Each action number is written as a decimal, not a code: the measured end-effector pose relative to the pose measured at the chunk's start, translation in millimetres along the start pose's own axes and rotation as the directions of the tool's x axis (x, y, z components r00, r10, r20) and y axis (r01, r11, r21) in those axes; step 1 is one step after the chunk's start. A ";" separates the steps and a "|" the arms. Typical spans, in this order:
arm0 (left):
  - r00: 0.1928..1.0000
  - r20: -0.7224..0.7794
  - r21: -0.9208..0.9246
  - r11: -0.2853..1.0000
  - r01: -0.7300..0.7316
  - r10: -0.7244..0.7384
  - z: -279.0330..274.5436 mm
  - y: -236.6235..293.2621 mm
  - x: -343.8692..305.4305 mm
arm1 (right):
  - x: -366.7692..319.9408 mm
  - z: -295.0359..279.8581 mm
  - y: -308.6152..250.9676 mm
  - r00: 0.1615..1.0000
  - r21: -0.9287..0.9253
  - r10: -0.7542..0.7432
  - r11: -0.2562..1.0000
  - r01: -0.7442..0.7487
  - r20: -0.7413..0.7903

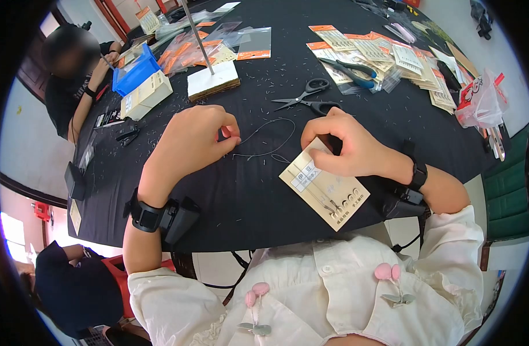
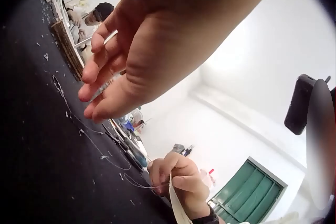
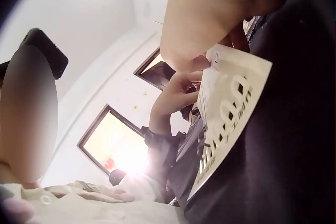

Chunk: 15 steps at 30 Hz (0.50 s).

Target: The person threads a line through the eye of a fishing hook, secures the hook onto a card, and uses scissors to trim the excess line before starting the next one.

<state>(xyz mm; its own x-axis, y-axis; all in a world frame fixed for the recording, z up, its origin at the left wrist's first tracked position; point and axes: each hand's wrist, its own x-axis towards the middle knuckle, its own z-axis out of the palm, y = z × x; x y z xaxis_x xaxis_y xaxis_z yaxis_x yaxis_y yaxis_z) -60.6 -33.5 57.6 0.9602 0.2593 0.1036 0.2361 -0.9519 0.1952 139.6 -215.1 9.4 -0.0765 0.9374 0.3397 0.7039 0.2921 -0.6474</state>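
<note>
A cream card (image 1: 325, 185) with a white label and hooks along its slotted end is pinched between the thumb and fingers of my right hand (image 1: 348, 144). In the right wrist view the card (image 3: 231, 98) tilts below that hand. A thin clear line (image 1: 294, 130) curves over the black cloth between both hands. One part of it reaches the thumb and fingertip of my left hand (image 1: 198, 138), which pinch it. In the left wrist view a line (image 2: 94, 145) runs toward the right hand (image 2: 184, 179). Black-handled scissors (image 1: 305, 98) lie partly open just beyond the right hand.
A metal rod stands in a white block (image 1: 214, 79) at the back. Blue-handled pliers (image 1: 357, 72) lie by piled cards (image 1: 380, 52) at the back right. A blue tray (image 1: 136, 72) and a cream box (image 1: 146, 97) are at the left, near another seated person (image 1: 68, 81).
</note>
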 end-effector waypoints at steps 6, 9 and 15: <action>0.998 -0.007 -0.073 0.996 -0.056 0.056 2.4 0.1 2.5 | 0.0 2.1 -0.9 1.000 -0.079 -0.010 0.997 0.012 0.028; 0.993 0.025 -0.146 0.983 -0.112 0.117 4.2 -1.0 2.7 | 0.0 3.0 1.2 0.999 -0.128 -0.046 0.991 0.046 0.004; 0.989 0.086 -0.071 0.991 -0.115 0.121 0.3 1.2 0.2 | 1.0 5.6 0.7 0.992 -0.091 -0.073 0.994 0.063 -0.106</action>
<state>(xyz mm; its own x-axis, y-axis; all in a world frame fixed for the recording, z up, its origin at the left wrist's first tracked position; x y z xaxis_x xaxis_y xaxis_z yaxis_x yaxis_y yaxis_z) -60.1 -34.6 57.6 0.9910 0.1273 0.0424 0.1128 -0.9615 0.2505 136.0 -212.9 5.4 -0.0523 0.8883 0.4563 0.7588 0.3324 -0.5601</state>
